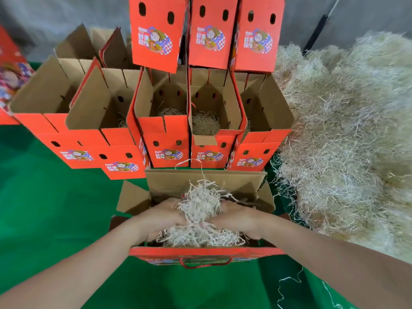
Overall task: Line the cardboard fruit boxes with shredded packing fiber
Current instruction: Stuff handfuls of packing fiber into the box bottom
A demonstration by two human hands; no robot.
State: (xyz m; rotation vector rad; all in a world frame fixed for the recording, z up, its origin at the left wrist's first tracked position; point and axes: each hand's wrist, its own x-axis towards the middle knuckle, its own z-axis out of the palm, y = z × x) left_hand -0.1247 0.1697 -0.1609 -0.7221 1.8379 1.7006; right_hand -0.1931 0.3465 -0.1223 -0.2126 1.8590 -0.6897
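An open red cardboard fruit box (200, 255) stands right in front of me on the green surface, its brown flaps spread. Both hands are inside its opening. My left hand (153, 219) and my right hand (239, 219) grip a clump of pale shredded packing fiber (200, 210) between them, with more fiber spilling down into the box. Behind it stands a row of open red boxes; the middle ones (207, 123) hold fiber nests at the bottom. A big heap of loose fiber (347, 134) lies on the right.
Open boxes at the left rear (73, 101) show brown insides. Raised red lids (209, 32) stand up at the back. Green cloth (55, 208) covers the table. Stray fiber strands (287, 284) lie near the front right.
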